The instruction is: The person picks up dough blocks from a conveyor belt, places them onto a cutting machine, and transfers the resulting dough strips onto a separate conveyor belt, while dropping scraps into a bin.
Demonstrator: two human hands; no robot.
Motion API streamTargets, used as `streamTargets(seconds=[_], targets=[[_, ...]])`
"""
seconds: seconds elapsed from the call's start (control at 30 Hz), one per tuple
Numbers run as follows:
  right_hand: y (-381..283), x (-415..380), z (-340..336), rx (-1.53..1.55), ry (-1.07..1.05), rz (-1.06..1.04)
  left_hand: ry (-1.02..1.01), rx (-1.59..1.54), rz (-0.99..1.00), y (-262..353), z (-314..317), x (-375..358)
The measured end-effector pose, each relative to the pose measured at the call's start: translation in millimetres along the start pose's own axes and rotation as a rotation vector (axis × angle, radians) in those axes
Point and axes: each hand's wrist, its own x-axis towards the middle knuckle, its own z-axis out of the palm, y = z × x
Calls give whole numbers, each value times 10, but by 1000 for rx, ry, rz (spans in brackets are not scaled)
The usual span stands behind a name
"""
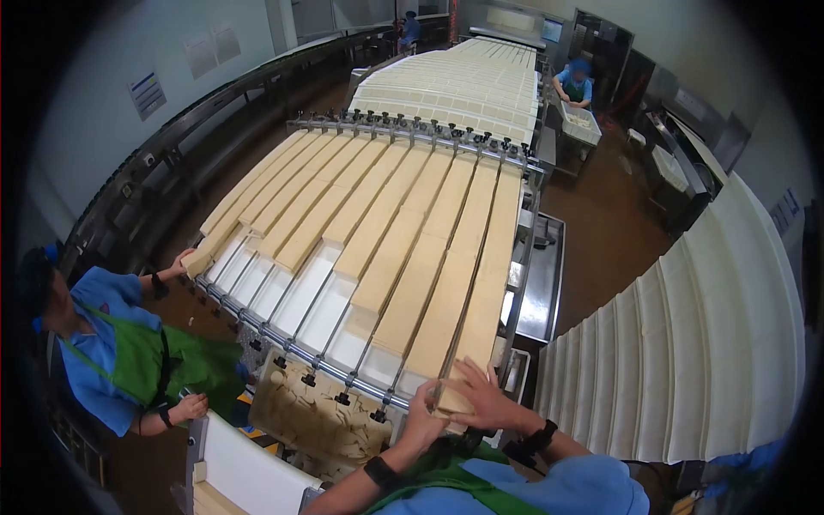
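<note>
Long pale yellow strips (388, 232) lie side by side in lanes on a wide conveyor (300, 307). At its near right end, my left hand (422, 418) grips the left side of a strip's end piece (451, 398). My right hand (481, 396) lies over the same piece from the right, its fingers spread across the top and edge. Both hands are close together at the conveyor's front rail. Thin metal rods (283, 275) part the lanes, and white belt shows at the near left.
A co-worker (129, 343) at the left touches a strip. Below the rail is a bin (322, 421) with scraps, beside a white board (249, 463). Right are a metal tray (542, 275) and stacked ribbed white sheets (669, 343). Another person (575, 84) stands behind a white crate (581, 124).
</note>
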Motion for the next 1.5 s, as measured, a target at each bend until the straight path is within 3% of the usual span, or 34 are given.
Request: streamTargets(seconds=[0.13,0.33,0.4,0.53,0.6,0.67,0.73,0.77,0.8,0.83,0.87,0.93,1.0,1.07,1.1,1.23,1.3,1.4,1.5], targets=[[65,-26,95,-66,3,-55,-16,-25,25,-160,-65,32],[262,-57,465,-471,71,-219,-90,13,28,-179,-428,-72],[161,-84,416,-363,46,-98,-130,-171,38,-265,-733,-147],[82,-68,338,-490,-24,-77,441,-423,171,-310,-1319,-502],[-5,-60,261,-488,-24,-70,668,-641,241,-848,-1723,-495],[-130,-19,199,-489,-63,-121,782,-567,173,-1179,-2053,-596],[-339,85,177,-490,-24,6,1005,161,2,-1905,-2359,-786],[-522,190,142,-496,-101,-101,1070,148,102,-1863,-2348,-1035],[-721,306,105,-467,-23,-101,1144,148,196,-1666,-2346,-1194],[-873,451,151,-430,47,-98,1199,151,137,-1590,-2353,-1427],[-962,628,278,-425,-42,-208,1251,153,76,-1549,-2342,-1681],[-1147,977,631,-364,114,-336,1560,308,-52,-1452,-2242,-2151],[-1415,1356,1131,-344,92,-509,1793,407,-143,-1692,-2164,-2496],[-1899,1678,1625,-45,-78,-720,2056,278,-596,-1768,-2088,-2793],[-2220,1776,1849,-10,-171,-786,2098,220,-661,-1874,-2056,-2932],[-3523,1994,3043,92,-426,-1011,2145,276,-813,-2268,-2011,-3267],[-4024,2062,3675,120,-494,-1103,2040,5,-528,-2217,-2052,-3371],[-4642,2125,4495,62,-539,-1148,1926,167,-534,-2241,-2106,-3387],[-5074,2184,5028,-44,-477,-1146,1871,32,-542,-2123,-2193,-3395]])
